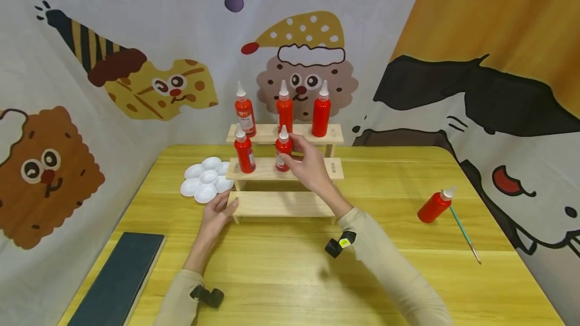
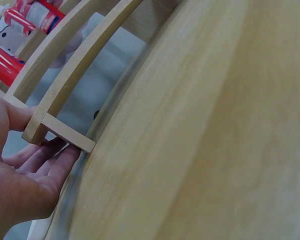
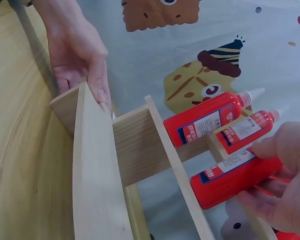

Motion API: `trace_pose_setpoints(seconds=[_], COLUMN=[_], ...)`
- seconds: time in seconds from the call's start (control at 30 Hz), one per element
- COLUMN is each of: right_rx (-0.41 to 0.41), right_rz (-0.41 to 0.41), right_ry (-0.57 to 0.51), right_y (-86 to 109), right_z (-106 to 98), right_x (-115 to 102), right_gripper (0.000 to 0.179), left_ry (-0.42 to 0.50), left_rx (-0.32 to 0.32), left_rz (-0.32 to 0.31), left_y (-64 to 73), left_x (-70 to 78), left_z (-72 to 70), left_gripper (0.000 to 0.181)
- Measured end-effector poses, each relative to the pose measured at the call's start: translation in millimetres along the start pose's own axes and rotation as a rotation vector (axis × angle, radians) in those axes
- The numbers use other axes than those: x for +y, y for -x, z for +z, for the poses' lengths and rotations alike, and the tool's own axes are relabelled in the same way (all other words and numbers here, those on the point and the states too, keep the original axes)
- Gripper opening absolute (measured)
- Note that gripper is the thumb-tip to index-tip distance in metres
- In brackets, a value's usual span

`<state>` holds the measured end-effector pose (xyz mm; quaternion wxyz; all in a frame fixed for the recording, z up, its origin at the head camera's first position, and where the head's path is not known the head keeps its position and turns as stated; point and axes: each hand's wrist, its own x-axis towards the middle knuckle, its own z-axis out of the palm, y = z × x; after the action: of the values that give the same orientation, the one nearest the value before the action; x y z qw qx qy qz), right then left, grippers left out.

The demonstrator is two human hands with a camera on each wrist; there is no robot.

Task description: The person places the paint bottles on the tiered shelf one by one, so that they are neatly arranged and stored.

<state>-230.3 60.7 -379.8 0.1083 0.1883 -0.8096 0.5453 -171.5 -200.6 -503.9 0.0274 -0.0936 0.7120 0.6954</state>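
A three-step wooden stand stands on the table. My left hand grips the left end of its lowest step, thumb on top and fingers by the end support. On the middle step, my right hand holds a red squeeze bottle with a white nozzle, thumb on one side and fingers on the other. The bottle is upright, its base at the board. To its left stands a similar red bottle. Three more line the top step, including one on the right.
Another red bottle is on the table at the right, beside a teal-handled paintbrush. A white flower-shaped palette lies left of the stand. A dark book lies at the front left. Behind hangs a cartoon-printed cloth.
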Motion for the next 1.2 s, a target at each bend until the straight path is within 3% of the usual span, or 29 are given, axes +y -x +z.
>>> trace_pose_setpoints(seconds=[0.27,0.43,0.77,0.93,1.2], right_rx=[-0.062,-0.067,-0.006,0.041,0.118], right_rz=[0.058,0.052,-0.016,-0.031,-0.023], right_ry=[0.054,0.062,0.102,0.114,0.239], right_y=[-2.0,0.8,3.2,5.0,11.0], right_z=[-5.7,-18.9,-58.0,-79.6,-113.5], right_x=[-5.7,-11.1,-23.3,-24.5,-21.2], right_gripper=[0.053,0.051,0.045,0.044,0.042], left_ry=[-0.009,-0.012,0.019,-0.015,-0.035], left_rx=[-0.002,-0.011,-0.004,-0.007,-0.016], left_rz=[0.006,0.013,0.009,-0.003,-0.01], left_y=[1.2,1.2,4.5,5.5,5.4], left_x=[2.0,2.1,2.1,3.8,6.6], left_z=[0.5,2.0,-0.6,-2.5,-1.3], left_gripper=[0.054,0.054,0.056,0.056,0.056])
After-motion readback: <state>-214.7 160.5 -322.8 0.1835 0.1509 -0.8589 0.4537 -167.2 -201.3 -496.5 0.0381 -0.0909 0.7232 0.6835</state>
